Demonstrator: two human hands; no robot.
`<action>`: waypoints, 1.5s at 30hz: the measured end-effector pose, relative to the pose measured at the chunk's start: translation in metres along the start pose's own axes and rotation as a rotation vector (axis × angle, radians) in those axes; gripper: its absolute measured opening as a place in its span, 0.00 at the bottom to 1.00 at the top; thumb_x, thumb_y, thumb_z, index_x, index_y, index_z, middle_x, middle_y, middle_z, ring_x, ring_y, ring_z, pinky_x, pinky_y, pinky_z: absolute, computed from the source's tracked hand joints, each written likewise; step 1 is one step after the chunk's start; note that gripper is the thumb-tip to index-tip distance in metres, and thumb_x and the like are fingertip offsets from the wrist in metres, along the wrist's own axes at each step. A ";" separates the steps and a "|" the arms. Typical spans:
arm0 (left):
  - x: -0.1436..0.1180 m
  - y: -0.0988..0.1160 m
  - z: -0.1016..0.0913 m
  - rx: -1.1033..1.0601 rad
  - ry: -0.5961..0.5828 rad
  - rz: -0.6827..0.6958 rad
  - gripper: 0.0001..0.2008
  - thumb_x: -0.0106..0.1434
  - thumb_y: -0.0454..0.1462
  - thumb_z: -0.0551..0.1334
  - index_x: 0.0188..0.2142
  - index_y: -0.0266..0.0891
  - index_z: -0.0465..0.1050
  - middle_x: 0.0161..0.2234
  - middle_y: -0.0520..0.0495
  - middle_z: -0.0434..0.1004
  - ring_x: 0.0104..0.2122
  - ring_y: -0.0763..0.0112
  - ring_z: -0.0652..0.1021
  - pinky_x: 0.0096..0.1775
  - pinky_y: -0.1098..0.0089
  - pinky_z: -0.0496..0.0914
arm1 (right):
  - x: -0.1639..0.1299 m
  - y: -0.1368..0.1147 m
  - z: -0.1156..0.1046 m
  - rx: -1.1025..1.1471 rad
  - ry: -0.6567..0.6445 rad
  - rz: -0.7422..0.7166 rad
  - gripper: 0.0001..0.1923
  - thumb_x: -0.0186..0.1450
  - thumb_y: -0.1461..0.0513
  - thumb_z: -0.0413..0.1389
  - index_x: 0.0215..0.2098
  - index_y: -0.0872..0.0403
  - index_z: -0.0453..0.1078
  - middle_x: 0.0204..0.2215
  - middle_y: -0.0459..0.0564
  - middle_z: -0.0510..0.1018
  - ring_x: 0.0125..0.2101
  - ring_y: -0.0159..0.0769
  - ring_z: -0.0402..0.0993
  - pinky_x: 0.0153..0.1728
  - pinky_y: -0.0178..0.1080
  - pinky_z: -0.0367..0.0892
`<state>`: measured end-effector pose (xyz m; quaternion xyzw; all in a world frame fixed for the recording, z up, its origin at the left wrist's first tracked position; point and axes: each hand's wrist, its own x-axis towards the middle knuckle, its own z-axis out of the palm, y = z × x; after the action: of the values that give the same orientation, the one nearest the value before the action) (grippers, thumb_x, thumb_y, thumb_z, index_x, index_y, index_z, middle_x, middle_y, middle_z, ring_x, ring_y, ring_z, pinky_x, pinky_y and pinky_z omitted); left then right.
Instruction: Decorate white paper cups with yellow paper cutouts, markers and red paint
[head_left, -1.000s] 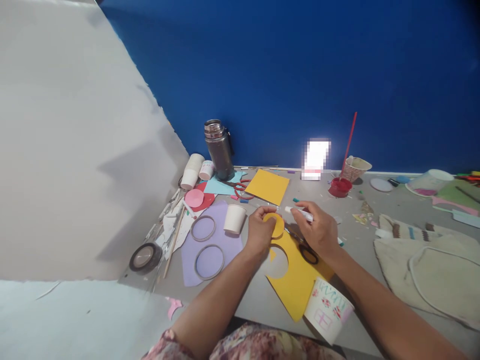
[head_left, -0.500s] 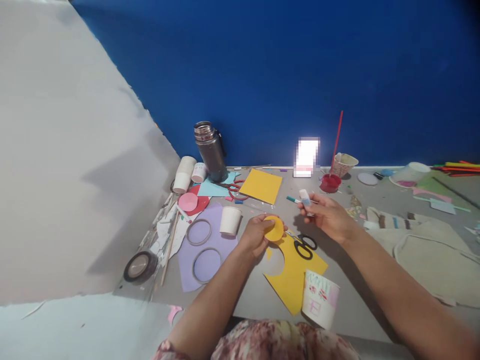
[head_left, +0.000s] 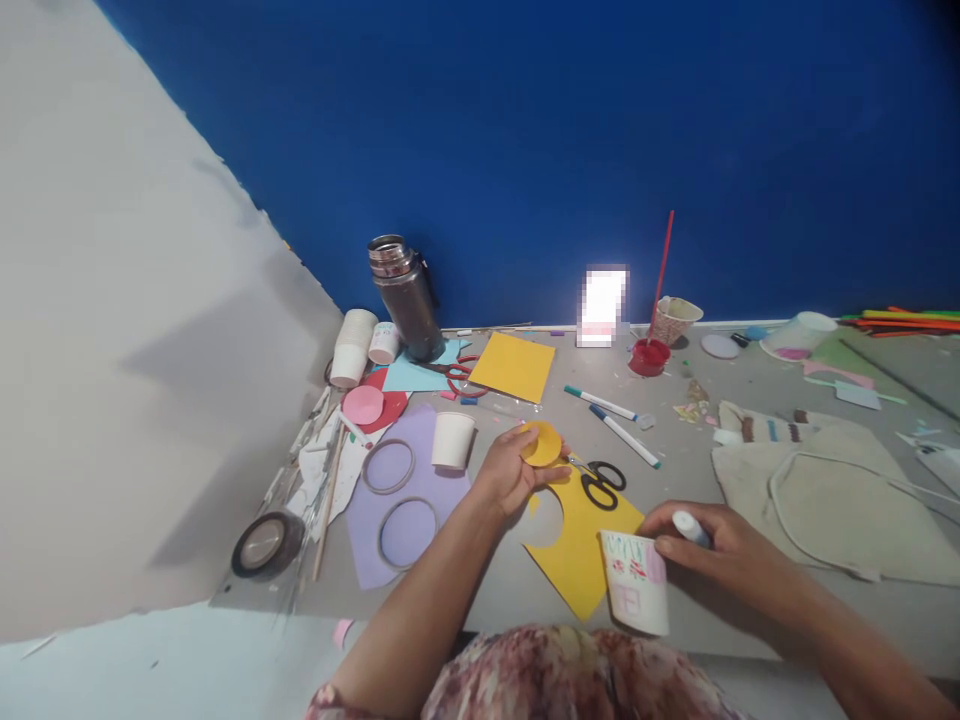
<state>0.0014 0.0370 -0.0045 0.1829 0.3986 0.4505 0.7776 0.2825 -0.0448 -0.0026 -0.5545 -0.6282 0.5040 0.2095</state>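
Note:
My left hand [head_left: 511, 470] pinches a small yellow paper circle [head_left: 541, 444] above the table. Below it lies a yellow sheet [head_left: 581, 565] with a round hole cut from it, and black-handled scissors [head_left: 602, 483] rest on its upper part. My right hand [head_left: 716, 540] holds a small white-capped tube [head_left: 690, 527], its lower part hidden in the palm. The thumb and fingers of that hand also reach the rim of a paper cup [head_left: 636, 590] with coloured drawings. This cup stands near the table's front edge.
A plain white cup [head_left: 452, 442] and two rings [head_left: 407, 532] lie on purple paper [head_left: 360, 535]. Two markers [head_left: 625, 437] lie beyond the scissors. At the back stand a dark flask [head_left: 409, 305] and a red pot [head_left: 649, 358] with a stick. Beige cloth [head_left: 847, 500] covers the right side.
My right hand has come down and nearer with the tube, reaching the drawn-on cup. The markers behind it show fully now. My left hand keeps the yellow circle; the view has shifted slightly.

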 end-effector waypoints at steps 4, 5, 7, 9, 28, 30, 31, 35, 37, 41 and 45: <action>-0.002 0.000 0.004 -0.036 0.008 0.000 0.09 0.61 0.31 0.63 0.41 0.32 0.74 0.38 0.36 0.81 0.38 0.56 0.84 0.38 0.58 0.82 | 0.003 -0.009 0.005 0.107 0.028 -0.014 0.23 0.62 0.43 0.64 0.29 0.54 0.79 0.27 0.50 0.79 0.30 0.40 0.72 0.32 0.41 0.67; -0.002 0.000 0.005 -0.050 0.002 -0.005 0.09 0.60 0.31 0.63 0.42 0.31 0.74 0.39 0.36 0.81 0.38 0.56 0.84 0.39 0.58 0.81 | 0.008 -0.014 0.005 0.162 0.040 -0.016 0.24 0.62 0.42 0.65 0.28 0.54 0.78 0.24 0.49 0.76 0.27 0.37 0.68 0.30 0.40 0.64; -0.001 -0.002 0.006 -0.083 -0.009 -0.026 0.09 0.61 0.33 0.63 0.41 0.31 0.75 0.39 0.35 0.82 0.38 0.56 0.84 0.41 0.57 0.81 | 0.022 -0.027 0.005 0.324 0.041 -0.003 0.25 0.60 0.41 0.66 0.26 0.54 0.74 0.18 0.44 0.67 0.22 0.31 0.59 0.24 0.36 0.57; 0.000 -0.004 0.008 -0.116 -0.022 -0.050 0.10 0.65 0.38 0.63 0.41 0.31 0.76 0.40 0.35 0.82 0.38 0.57 0.84 0.43 0.58 0.80 | 0.043 -0.043 0.009 0.549 -0.022 0.014 0.27 0.55 0.41 0.69 0.25 0.53 0.69 0.17 0.39 0.60 0.20 0.27 0.52 0.22 0.34 0.50; 0.014 -0.006 0.001 -0.214 0.066 0.038 0.08 0.68 0.39 0.63 0.39 0.35 0.75 0.32 0.47 0.80 0.30 0.70 0.80 0.37 0.70 0.76 | 0.086 -0.065 0.039 -0.081 0.540 -0.434 0.12 0.62 0.54 0.64 0.40 0.51 0.80 0.25 0.46 0.74 0.26 0.36 0.70 0.29 0.39 0.68; 0.013 -0.005 0.002 -0.200 0.048 0.035 0.10 0.70 0.40 0.61 0.39 0.34 0.76 0.31 0.46 0.80 0.29 0.70 0.79 0.36 0.70 0.76 | 0.082 -0.061 0.041 -0.270 0.508 -0.659 0.14 0.64 0.57 0.62 0.48 0.49 0.80 0.30 0.48 0.74 0.31 0.39 0.73 0.34 0.40 0.71; 0.012 -0.005 0.002 -0.184 0.034 0.027 0.11 0.70 0.40 0.61 0.39 0.33 0.76 0.31 0.46 0.79 0.29 0.69 0.79 0.35 0.70 0.76 | 0.082 -0.058 0.042 -0.350 0.477 -0.736 0.17 0.64 0.59 0.62 0.52 0.49 0.79 0.32 0.49 0.74 0.34 0.40 0.74 0.35 0.40 0.72; 0.012 -0.009 0.003 -0.124 0.004 0.004 0.10 0.67 0.39 0.66 0.36 0.32 0.77 0.29 0.45 0.80 0.26 0.69 0.78 0.32 0.70 0.73 | 0.089 -0.051 0.041 -0.570 0.386 -0.811 0.29 0.62 0.62 0.63 0.61 0.44 0.74 0.43 0.52 0.72 0.40 0.41 0.76 0.36 0.39 0.74; 0.013 -0.010 0.003 -0.114 0.011 0.009 0.09 0.66 0.39 0.67 0.36 0.32 0.77 0.29 0.45 0.80 0.26 0.70 0.77 0.32 0.71 0.73 | 0.093 -0.051 0.040 -0.579 0.377 -0.828 0.26 0.62 0.61 0.63 0.59 0.43 0.75 0.47 0.53 0.71 0.40 0.41 0.76 0.38 0.40 0.75; 0.011 -0.006 0.005 -0.124 0.017 -0.016 0.13 0.72 0.42 0.61 0.42 0.32 0.77 0.34 0.42 0.82 0.30 0.67 0.80 0.36 0.67 0.77 | 0.097 -0.052 0.033 -0.389 0.389 -0.873 0.23 0.64 0.58 0.64 0.57 0.46 0.75 0.52 0.56 0.71 0.50 0.47 0.77 0.47 0.43 0.76; 0.002 0.002 0.009 -0.140 -0.020 -0.016 0.18 0.74 0.45 0.57 0.49 0.33 0.76 0.45 0.36 0.82 0.40 0.59 0.83 0.39 0.60 0.81 | 0.101 -0.046 0.022 -0.188 0.451 -0.782 0.24 0.64 0.53 0.66 0.56 0.48 0.74 0.53 0.56 0.76 0.52 0.50 0.77 0.48 0.44 0.76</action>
<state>0.0086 0.0404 0.0014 0.1294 0.3595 0.4691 0.7962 0.2124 0.0442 -0.0015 -0.3884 -0.7719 0.1947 0.4641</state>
